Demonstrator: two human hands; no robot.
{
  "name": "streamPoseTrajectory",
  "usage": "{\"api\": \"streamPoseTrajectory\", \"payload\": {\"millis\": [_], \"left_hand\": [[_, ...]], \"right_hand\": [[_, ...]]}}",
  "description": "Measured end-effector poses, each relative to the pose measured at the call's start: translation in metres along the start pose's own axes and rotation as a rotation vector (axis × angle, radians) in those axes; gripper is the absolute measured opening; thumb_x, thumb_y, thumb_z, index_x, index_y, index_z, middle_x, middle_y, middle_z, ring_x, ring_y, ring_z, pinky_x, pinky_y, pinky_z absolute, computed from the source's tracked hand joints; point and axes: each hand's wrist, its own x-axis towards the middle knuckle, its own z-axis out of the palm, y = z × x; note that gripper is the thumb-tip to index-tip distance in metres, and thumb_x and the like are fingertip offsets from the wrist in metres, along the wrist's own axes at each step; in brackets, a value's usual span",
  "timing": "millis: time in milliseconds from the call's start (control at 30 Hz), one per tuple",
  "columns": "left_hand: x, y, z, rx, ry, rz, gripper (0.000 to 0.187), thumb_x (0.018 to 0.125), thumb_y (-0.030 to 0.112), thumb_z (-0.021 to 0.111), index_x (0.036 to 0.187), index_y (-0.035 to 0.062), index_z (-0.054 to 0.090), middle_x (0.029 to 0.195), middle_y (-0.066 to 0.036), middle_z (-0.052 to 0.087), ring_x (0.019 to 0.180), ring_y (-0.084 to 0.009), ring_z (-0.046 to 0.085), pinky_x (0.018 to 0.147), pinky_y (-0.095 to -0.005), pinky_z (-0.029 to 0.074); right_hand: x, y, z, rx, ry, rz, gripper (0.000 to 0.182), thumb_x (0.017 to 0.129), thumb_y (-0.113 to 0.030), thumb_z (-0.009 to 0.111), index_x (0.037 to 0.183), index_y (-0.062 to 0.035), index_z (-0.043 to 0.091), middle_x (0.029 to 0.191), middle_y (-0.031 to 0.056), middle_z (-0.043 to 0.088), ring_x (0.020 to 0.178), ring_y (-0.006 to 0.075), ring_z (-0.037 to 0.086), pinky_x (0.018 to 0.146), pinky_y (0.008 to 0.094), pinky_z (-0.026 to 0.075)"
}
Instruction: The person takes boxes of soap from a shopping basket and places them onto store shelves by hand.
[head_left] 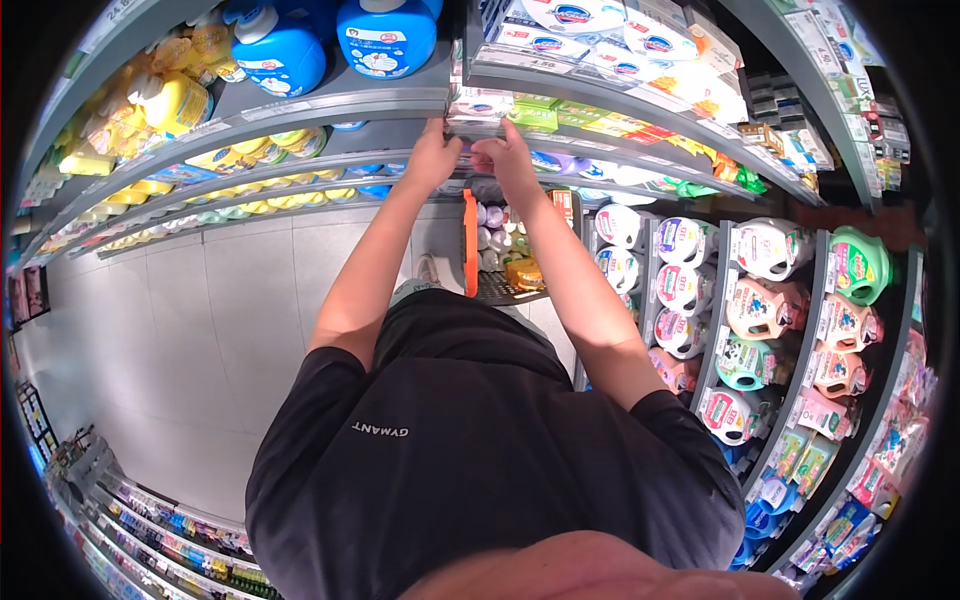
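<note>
Grey shelf edge [400,100], left hand [432,155] and right hand [507,160] touching, aisle floor [250,300] beside.

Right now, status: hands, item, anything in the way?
Left hand and right hand both up at shelf edge. Fingers on small packs; grip unclear. Orange basket below.

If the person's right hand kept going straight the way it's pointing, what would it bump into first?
Most likely the row of small boxed goods on the shelf edge: the right hand already reaches up to it, beside the left hand. Depth is hard to judge through this lens.
</note>
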Motion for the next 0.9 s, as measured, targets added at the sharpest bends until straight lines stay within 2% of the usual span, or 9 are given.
{"api": "streamPoseTrajectory", "payload": {"millis": [200, 300, 367, 600, 667, 767, 900], "left_hand": [[0.014, -0.011, -0.003, 0.002, -0.095, -0.088, 0.047, 0.086, 0.025, 0.064, 0.124, -0.0016, 0.058, 0.103, -0.023, 0.066, 0.086, -0.0312, 0.064, 0.080, -0.0419, 0.050], [0.015, -0.010, -0.003, 0.007, -0.092, -0.047, 0.049, 0.085, 0.024, 0.064, 0.127, -0.0010, 0.058, 0.105, -0.022, 0.066, 0.087, -0.0300, 0.064, 0.081, -0.0409, 0.050], [0.016, -0.012, -0.002, -0.017, -0.102, -0.063, 0.050, 0.085, 0.024, 0.064, 0.129, -0.0006, 0.058, 0.108, -0.023, 0.066, 0.089, -0.0309, 0.064, 0.083, -0.0404, 0.050], [0.020, -0.020, 0.005, -0.035, -0.101, -0.034, 0.050, 0.085, 0.021, 0.062, 0.131, 0.0005, 0.057, 0.118, -0.024, 0.066, 0.106, -0.0356, 0.066, 0.092, -0.0411, 0.050], [0.020, -0.020, 0.006, -0.038, -0.079, -0.019, 0.050, 0.086, 0.020, 0.061, 0.131, 0.0005, 0.057, 0.117, -0.024, 0.066, 0.107, -0.0362, 0.066, 0.092, -0.0418, 0.050], [0.019, -0.016, 0.005, -0.022, -0.072, -0.020, 0.049, 0.086, 0.019, 0.059, 0.132, 0.0013, 0.056, 0.116, -0.024, 0.067, 0.106, -0.0359, 0.066, 0.091, -0.0418, 0.050], [0.022, -0.017, 0.003, -0.044, -0.119, -0.036, 0.048, 0.086, 0.019, 0.057, 0.132, 0.0028, 0.057, 0.114, -0.024, 0.067, 0.104, -0.0349, 0.066, 0.089, -0.0411, 0.051]], "right_hand": [[-0.002, -0.002, -0.002, 0.103, -0.009, 0.021, 0.089, 0.087, -0.008, 0.064, 0.158, 0.0016, 0.010, 0.094, 0.0089, 0.068, 0.078, 0.0148, 0.065, 0.071, 0.0287, 0.054], [-0.001, -0.004, -0.002, 0.114, -0.012, 0.032, 0.089, 0.087, -0.009, 0.066, 0.157, 0.0015, 0.012, 0.095, 0.0085, 0.068, 0.079, 0.0149, 0.064, 0.072, 0.0290, 0.053], [-0.001, -0.005, -0.002, 0.124, -0.012, 0.034, 0.090, 0.087, -0.010, 0.066, 0.158, 0.0018, 0.013, 0.095, 0.0083, 0.068, 0.079, 0.0150, 0.064, 0.073, 0.0288, 0.053], [-0.007, -0.009, -0.003, 0.101, -0.090, 0.023, 0.095, 0.089, -0.012, 0.064, 0.158, 0.0032, 0.001, 0.102, 0.0101, 0.069, 0.085, 0.0174, 0.066, 0.079, 0.0317, 0.053], [-0.006, -0.009, -0.008, 0.085, -0.112, 0.038, 0.090, 0.093, -0.013, 0.059, 0.158, 0.0022, -0.001, 0.104, 0.0099, 0.069, 0.090, 0.0183, 0.065, 0.084, 0.0346, 0.053], [-0.002, -0.005, -0.013, 0.100, -0.128, 0.050, 0.088, 0.094, -0.013, 0.058, 0.159, 0.0001, 0.000, 0.106, 0.0104, 0.069, 0.090, 0.0193, 0.065, 0.085, 0.0357, 0.052], [-0.003, -0.001, -0.013, 0.104, -0.124, 0.042, 0.091, 0.091, -0.014, 0.059, 0.159, -0.0001, 0.000, 0.103, 0.0103, 0.071, 0.087, 0.0185, 0.067, 0.081, 0.0321, 0.054]]}}
